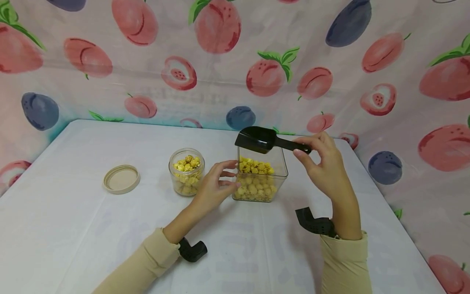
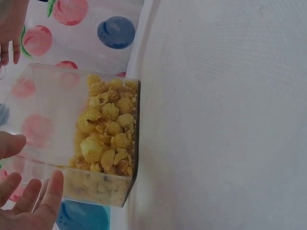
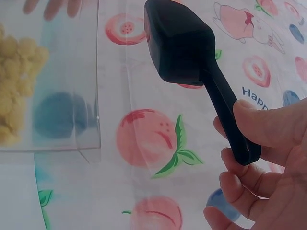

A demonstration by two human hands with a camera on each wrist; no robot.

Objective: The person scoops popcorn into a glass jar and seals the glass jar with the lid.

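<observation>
My right hand [image 1: 328,171] pinches the end of a black scoop's [image 1: 255,139] handle between thumb and fingers. The scoop hangs above the back of a clear square container [image 1: 280,177], its blade pointing left, and no popcorn shows in it. Yellow popcorn [image 2: 109,127] fills the lower part of that container. At the container's left side is my left hand [image 1: 214,183], fingers spread and slightly bent; whether the fingertips touch the wall I cannot tell. Just left of this hand stands an open round jar [image 1: 187,179] with popcorn in it.
A beige round lid [image 1: 121,179] lies on the white table [image 1: 73,237], left of the jar. Behind the table hangs a fruit-printed cloth [image 1: 213,73]. A black curved mount sits at each wrist [image 1: 193,250].
</observation>
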